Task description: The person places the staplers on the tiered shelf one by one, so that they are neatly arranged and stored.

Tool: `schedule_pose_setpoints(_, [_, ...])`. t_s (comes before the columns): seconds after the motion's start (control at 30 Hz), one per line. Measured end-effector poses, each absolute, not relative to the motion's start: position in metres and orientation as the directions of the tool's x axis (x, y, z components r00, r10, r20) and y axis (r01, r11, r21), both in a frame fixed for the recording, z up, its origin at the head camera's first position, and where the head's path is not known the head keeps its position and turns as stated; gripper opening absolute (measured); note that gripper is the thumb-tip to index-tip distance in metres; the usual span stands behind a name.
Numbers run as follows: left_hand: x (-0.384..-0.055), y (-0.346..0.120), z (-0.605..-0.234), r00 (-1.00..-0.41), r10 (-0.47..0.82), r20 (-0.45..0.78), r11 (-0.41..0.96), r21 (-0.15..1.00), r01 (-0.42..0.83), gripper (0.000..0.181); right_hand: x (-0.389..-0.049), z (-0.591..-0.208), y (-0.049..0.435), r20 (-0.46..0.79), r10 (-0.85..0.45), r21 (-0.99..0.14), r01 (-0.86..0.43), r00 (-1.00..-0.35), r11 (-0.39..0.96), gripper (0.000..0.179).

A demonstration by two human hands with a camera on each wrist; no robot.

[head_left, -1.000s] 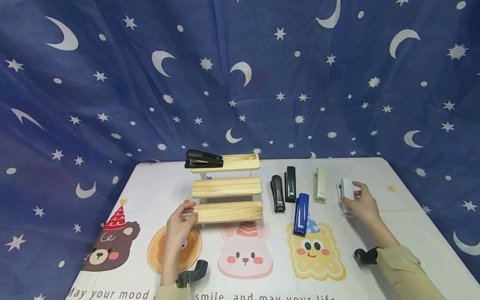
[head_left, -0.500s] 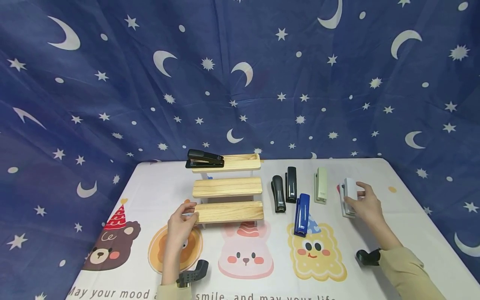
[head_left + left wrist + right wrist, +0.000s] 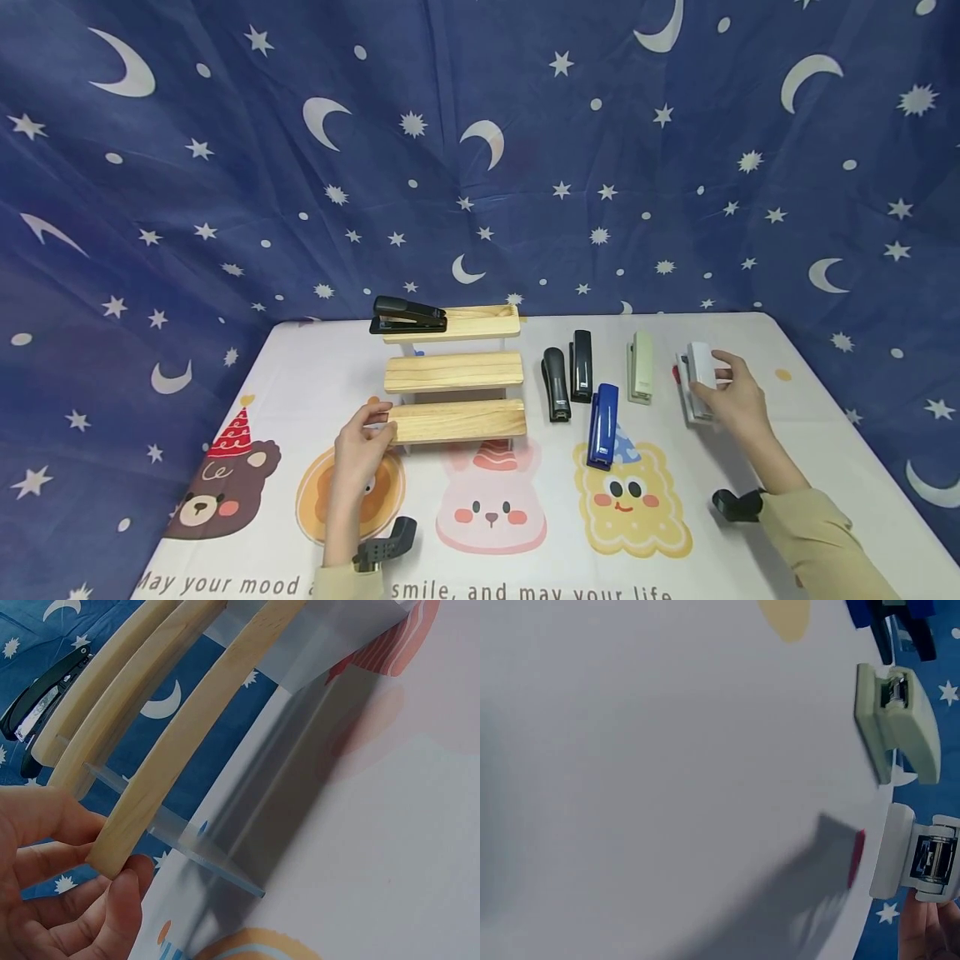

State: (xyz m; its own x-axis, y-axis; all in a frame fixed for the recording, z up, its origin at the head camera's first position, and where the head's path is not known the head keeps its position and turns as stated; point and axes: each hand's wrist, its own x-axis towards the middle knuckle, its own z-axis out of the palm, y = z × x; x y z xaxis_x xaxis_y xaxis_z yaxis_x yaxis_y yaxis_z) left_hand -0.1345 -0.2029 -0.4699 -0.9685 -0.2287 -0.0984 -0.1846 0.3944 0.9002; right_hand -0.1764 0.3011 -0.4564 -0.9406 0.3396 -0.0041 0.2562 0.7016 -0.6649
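My left hand [image 3: 360, 450] pinches the left end of the lowest shelf of a three-tier wooden display rack [image 3: 457, 422]. The left wrist view shows thumb and fingers on that shelf end [image 3: 124, 844] and the clear side support beneath it. On the right, my right hand [image 3: 741, 402] grips a white stapler [image 3: 701, 371] between thumb and fingers. In the right wrist view the white stapler [image 3: 911, 855] appears slightly above the tablecloth, and only a few fingertips show under it. A black stapler [image 3: 408, 316] lies on the left of the top shelf.
Between rack and right hand stand a dark stapler [image 3: 556, 383], a black stapler [image 3: 581, 367], a blue stapler [image 3: 603, 427] and a pale green stapler [image 3: 641, 367]. A starry blue curtain [image 3: 480, 167] hangs behind the table, which wears a printed white cloth [image 3: 555, 517].
My right hand has shifted slightly right and away from me with the white stapler, uncovering a small red mark beside it. The left hand keeps its grip on the shelf end.
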Motion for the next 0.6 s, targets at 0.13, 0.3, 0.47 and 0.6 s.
schedule_pose_setpoints(0.13, [-0.134, -0.202, -0.469, -0.968, -0.230, -0.097, 0.400, 0.898, -0.185, 0.036, -0.178, -0.451, 0.294, 0.028, 0.329, -0.669, 0.227, -0.944, 0.708, 0.071])
schedule_pose_setpoints(0.3, [-0.134, -0.203, -0.469, -0.968, -0.231, -0.099, 0.392, 0.901, -0.186, 0.036, -0.179, -0.442, 0.285, 0.061, 0.310, -0.685, 0.186, -0.949, 0.704, 0.068])
schedule_pose_setpoints(0.47, [-0.134, -0.203, -0.469, -0.968, -0.231, -0.100, 0.387, 0.903, -0.186, 0.036, -0.181, -0.431, 0.276, 0.089, 0.283, -0.693, 0.145, -0.955, 0.706, 0.067])
schedule_pose_setpoints(0.6, [-0.135, -0.202, -0.470, -0.967, -0.233, -0.101, 0.382, 0.905, -0.187, 0.036, -0.183, -0.424, 0.269, 0.112, 0.262, -0.710, 0.107, -0.959, 0.696, 0.066])
